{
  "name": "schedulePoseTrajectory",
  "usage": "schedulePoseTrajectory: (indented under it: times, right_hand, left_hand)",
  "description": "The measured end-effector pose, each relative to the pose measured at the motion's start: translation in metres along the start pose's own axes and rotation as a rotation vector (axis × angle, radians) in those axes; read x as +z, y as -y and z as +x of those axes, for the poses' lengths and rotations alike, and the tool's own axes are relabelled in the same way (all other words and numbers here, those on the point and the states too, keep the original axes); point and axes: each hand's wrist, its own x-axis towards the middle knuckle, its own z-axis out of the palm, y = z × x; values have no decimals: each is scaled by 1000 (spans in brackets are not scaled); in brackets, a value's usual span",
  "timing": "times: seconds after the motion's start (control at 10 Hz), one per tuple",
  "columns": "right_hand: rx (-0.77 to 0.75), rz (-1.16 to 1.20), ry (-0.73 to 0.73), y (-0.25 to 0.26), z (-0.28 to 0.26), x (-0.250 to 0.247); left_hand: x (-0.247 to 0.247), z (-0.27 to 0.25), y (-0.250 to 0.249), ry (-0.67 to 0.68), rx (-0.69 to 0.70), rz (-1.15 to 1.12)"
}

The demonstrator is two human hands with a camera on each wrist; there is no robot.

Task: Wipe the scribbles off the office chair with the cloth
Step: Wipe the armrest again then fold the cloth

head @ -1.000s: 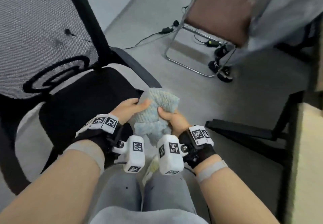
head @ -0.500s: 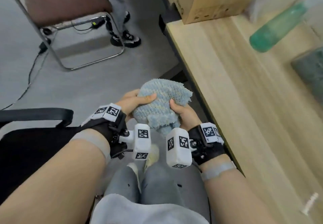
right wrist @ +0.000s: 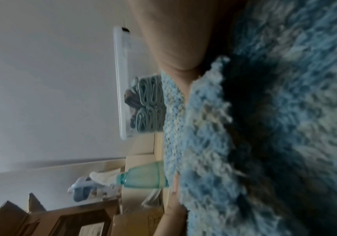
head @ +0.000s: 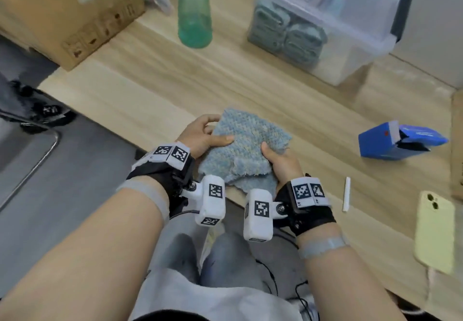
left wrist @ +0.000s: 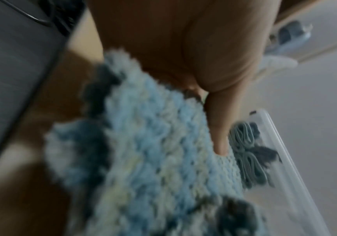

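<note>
Gripping the fluffy, crumpled blue cloth (head: 246, 150), your left hand (head: 200, 135) and right hand (head: 280, 162) are pinching it over the desk (head: 175, 82) edge.

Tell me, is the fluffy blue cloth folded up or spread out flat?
Bunched up, not spread flat. The cloth is gathered between the left hand and the right hand, with an edge doubled over near the bottom.

An office or workroom: a long wooden desk (head: 250, 75) fills the frame, with a cardboard box (head: 62, 12) at upper left, a clear bin (head: 345, 52) of folded cloths at upper right, and grey floor (head: 62, 183) at left.
</note>
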Motion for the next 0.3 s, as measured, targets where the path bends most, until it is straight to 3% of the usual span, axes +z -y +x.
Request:
schedulePoseTrajectory:
  times: [0.2, 0.3]
  right_hand:
    - [-95, -21, -192, 3, 3, -27]
    - [-101, -168, -311, 4, 8, -33]
  left_hand:
    - [26, 28, -6, -3, 80, 277]
    - [26, 35, -6, -16, 118, 370]
